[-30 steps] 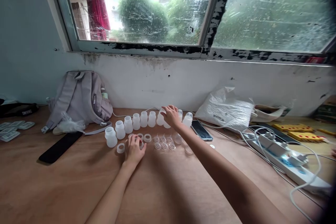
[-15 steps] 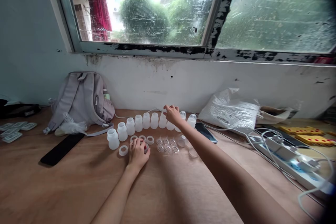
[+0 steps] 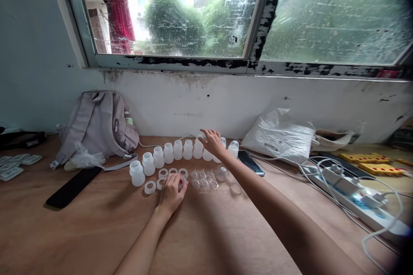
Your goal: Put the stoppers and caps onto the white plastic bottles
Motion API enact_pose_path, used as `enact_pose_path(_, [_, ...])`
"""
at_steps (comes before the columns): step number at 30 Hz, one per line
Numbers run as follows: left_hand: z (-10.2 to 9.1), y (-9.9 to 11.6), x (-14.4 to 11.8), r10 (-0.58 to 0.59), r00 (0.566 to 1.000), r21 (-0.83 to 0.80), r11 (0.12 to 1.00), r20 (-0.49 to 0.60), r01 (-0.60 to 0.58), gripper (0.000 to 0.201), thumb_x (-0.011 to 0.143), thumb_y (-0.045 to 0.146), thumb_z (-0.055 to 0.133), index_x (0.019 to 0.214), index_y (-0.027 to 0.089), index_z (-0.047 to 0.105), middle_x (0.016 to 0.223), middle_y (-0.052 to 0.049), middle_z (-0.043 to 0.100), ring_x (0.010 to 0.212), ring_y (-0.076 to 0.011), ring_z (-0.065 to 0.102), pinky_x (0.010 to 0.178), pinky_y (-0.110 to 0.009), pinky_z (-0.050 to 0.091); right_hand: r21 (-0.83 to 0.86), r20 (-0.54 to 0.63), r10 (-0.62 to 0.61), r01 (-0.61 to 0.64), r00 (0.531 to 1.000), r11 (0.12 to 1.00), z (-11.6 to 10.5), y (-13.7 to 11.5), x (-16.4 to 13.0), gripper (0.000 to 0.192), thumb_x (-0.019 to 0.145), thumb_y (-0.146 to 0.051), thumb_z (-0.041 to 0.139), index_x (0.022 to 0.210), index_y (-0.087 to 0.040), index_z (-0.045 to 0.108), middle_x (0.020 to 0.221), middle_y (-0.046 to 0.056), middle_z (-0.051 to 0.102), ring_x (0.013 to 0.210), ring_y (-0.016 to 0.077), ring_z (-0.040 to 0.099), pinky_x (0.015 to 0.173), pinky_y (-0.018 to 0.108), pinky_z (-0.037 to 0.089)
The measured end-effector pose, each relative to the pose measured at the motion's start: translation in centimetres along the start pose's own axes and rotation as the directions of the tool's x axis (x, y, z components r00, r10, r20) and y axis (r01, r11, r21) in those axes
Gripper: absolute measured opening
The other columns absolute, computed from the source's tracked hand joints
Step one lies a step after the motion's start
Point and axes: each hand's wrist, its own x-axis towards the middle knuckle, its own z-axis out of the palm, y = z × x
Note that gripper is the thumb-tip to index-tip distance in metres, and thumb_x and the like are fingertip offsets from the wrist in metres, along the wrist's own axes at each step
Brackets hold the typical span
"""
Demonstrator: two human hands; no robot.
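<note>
Several frosted white baby bottles without lids stand in a curved row along the back of the table. Over the right part of that row is my right hand, its fingers stretched out and apart, with nothing visible in them. My left hand rests low among several white screw rings, its fingers curled round one ring at the right end of the group, partly hidden by the hand. Right of it lie several clear teats. A clear dome cap sits near my right forearm.
At the back left a grey backpack leans on the wall, with a black flat case before it. On the right are a phone, a silvery plastic bag, a power strip with loose cables, and yellow blocks.
My left hand has shifted slightly right, uncovering more of the rings behind it. The fingers of my right hand have straightened and spread above the bottles. The camera view has shifted slightly.
</note>
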Motion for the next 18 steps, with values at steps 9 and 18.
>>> enact_pose_path(9, [0.3, 0.7, -0.3, 0.011, 1.0, -0.09, 0.996, 0.009, -0.01, 0.013, 0.086, 0.024, 0.036, 0.083, 0.019, 0.048, 0.103, -0.008, 0.053, 0.099, -0.0202, 0.051, 0.083, -0.037, 0.043, 0.288, 0.053, 0.146, -0.155, 0.988, 0.945, -0.4, -1.3, -13.3, 0.023, 0.084, -0.034, 0.038, 0.091, -0.018, 0.053, 0.076, 0.004, 0.059, 0.062, 0.0171, 0.056, 0.054, 0.026, 0.039])
enact_pose_path(18, [0.8, 2.0, -1.1, 0.136, 0.99, -0.137, 0.982, 0.047, -0.129, 0.015, 0.084, 0.024, 0.042, 0.098, 0.022, 0.046, 0.108, -0.007, 0.053, 0.104, -0.0207, 0.051, 0.085, -0.038, 0.044, 0.277, 0.13, 0.268, -0.295, 0.955, 0.914, 1.6, -0.4, -18.2, 0.024, 0.082, -0.032, 0.04, 0.096, -0.019, 0.053, 0.073, 0.004, 0.059, 0.065, 0.0189, 0.059, 0.055, 0.027, 0.041])
